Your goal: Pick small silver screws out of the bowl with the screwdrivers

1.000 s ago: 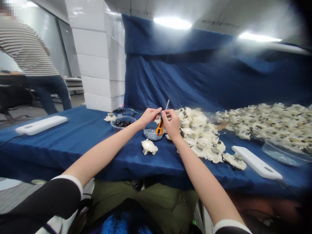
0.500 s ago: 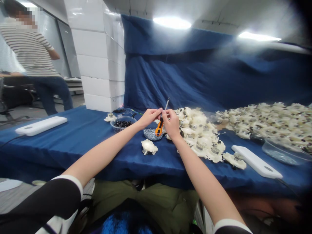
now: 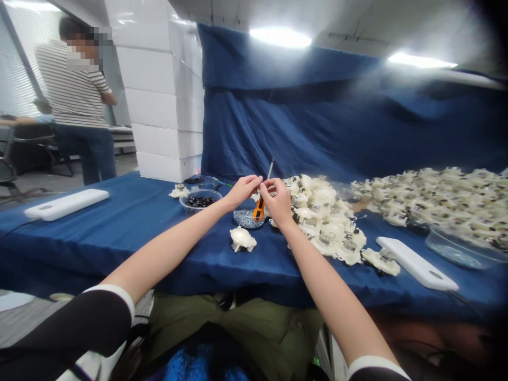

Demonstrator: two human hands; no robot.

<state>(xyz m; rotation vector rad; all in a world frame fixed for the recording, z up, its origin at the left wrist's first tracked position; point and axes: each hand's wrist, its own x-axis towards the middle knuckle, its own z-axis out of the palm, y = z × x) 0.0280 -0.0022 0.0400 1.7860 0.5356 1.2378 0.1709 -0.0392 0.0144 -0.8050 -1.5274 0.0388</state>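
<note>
An orange-and-black screwdriver [image 3: 259, 209] points upward, its shaft tilted a little right and its handle hanging below my fingers. My right hand [image 3: 279, 200] is closed around it. My left hand [image 3: 243, 191] is pinched shut, fingertips against those of my right hand; what it holds, if anything, is too small to make out. Under the handle stands a clear bowl of small silvery screws [image 3: 246, 219]. One cream plastic part [image 3: 242, 239] with several legs lies nearer to me on the blue cloth. To the right rises a heap of similar cream parts [image 3: 323, 222].
A clear bowl of black pieces [image 3: 200, 201] stands left of my hands, with a small cream part [image 3: 179, 191] beside it. White bars [image 3: 67, 204] lie at both sides. White boxes [image 3: 156, 111] are stacked behind. More cream parts [image 3: 440, 201] and another bowl [image 3: 462, 248] are right.
The screwdriver's tip has shifted slightly left, with my fingers moving a little. A person in a striped shirt in the background has moved to the right.
</note>
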